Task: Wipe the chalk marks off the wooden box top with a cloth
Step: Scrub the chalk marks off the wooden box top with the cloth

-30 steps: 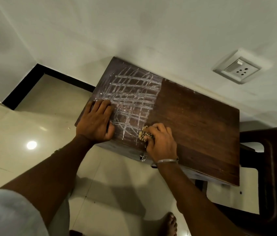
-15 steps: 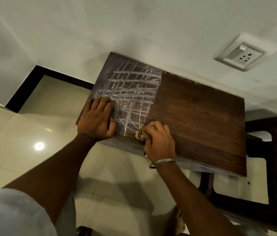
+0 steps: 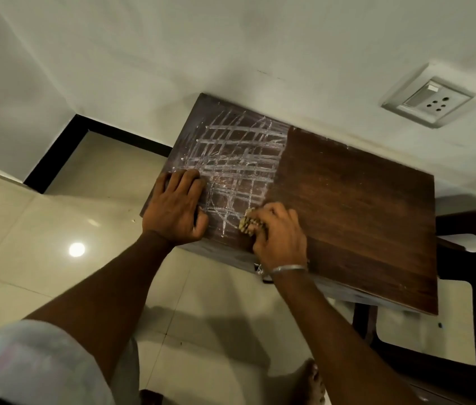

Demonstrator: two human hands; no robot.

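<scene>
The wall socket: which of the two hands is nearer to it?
Right. The right hand, holding the cloth, is below and left of the wall socket; the left hand rests farther left, at the left end of the box top.

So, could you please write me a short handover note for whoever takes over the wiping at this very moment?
The left hand is open and rests flat on the box top near its left front corner, probably to steady it.
The right hand grips the bunched cloth and presses it on the wood near the front edge, at the lower right end of the chalk marks.
Done: the right part of the top shows bare wood with no chalk grid.
To do: the grid of chalk lines across the left part, including the lines beside the left hand.
</scene>
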